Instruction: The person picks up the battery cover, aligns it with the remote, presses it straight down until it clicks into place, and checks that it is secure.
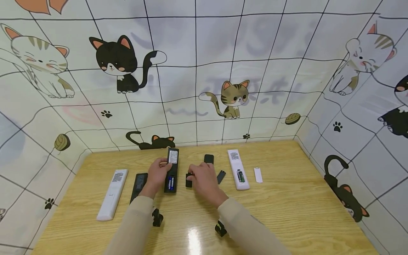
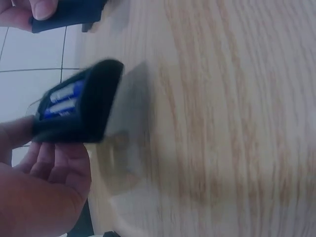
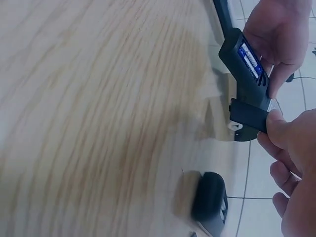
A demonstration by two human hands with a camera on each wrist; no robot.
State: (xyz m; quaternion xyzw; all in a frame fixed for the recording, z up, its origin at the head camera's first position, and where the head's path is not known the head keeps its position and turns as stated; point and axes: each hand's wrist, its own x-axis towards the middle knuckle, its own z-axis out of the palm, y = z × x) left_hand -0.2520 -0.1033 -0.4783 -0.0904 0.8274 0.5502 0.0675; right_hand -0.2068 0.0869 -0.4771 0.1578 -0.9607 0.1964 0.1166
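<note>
My left hand [image 1: 156,176] grips a black remote control [image 1: 172,168], back side up, its lower end toward me. Two blue-and-white batteries [image 2: 64,98] lie in its uncovered compartment, and a white label [image 1: 173,156] is near its far end. Just to the right, my right hand [image 1: 206,181] pinches a small black battery cover [image 3: 249,116] between thumb and fingers. In the right wrist view that cover overlaps the label end of the remote. The head view has the cover apart from the remote, to the right of its compartment.
On the wooden table [image 1: 287,212], a white remote [image 1: 112,194] and a dark remote [image 1: 139,182] lie left. Behind my right hand is another dark remote [image 1: 208,158], with a dark cover [image 1: 221,176] beside it. Farther right are a white remote [image 1: 236,163] with exposed batteries and a white cover [image 1: 258,175].
</note>
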